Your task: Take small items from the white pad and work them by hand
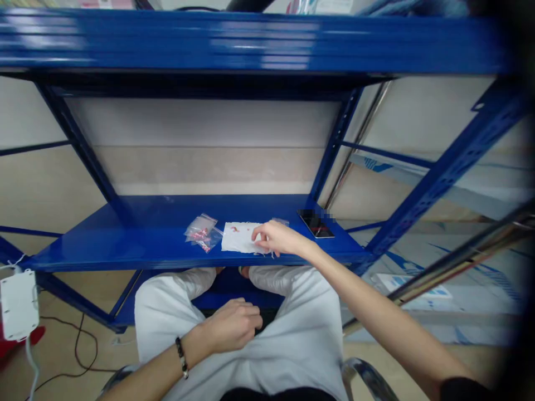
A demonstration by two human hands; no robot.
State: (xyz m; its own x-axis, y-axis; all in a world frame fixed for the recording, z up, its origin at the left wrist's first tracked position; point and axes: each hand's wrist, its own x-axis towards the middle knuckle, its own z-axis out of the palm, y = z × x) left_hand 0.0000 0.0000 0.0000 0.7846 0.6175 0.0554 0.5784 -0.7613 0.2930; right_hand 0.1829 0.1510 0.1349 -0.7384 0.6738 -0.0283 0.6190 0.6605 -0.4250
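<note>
My right hand [273,236] is over the right part of a small white cloth [238,239] with frayed edges. Its thumb and index finger are bent together in a pinch low over the fabric; whatever lies between the tips is too small to make out. Small pinkish marks or bits [234,229] show on the cloth. Left of it lie clear plastic bags [203,232] holding small pink and red pieces. Another bit of clear plastic [281,221] shows partly behind my right hand. My left hand [238,326] rests on my lap with curled fingers, a beaded bracelet [181,357] at the wrist.
The cloth and bags lie on a blue metal shelf [146,234]. A dark phone [315,224] is at its right end. Above runs a thick blue shelf beam [175,42]; blue uprights [334,145] frame the sides. A white power box [19,305] hangs at left.
</note>
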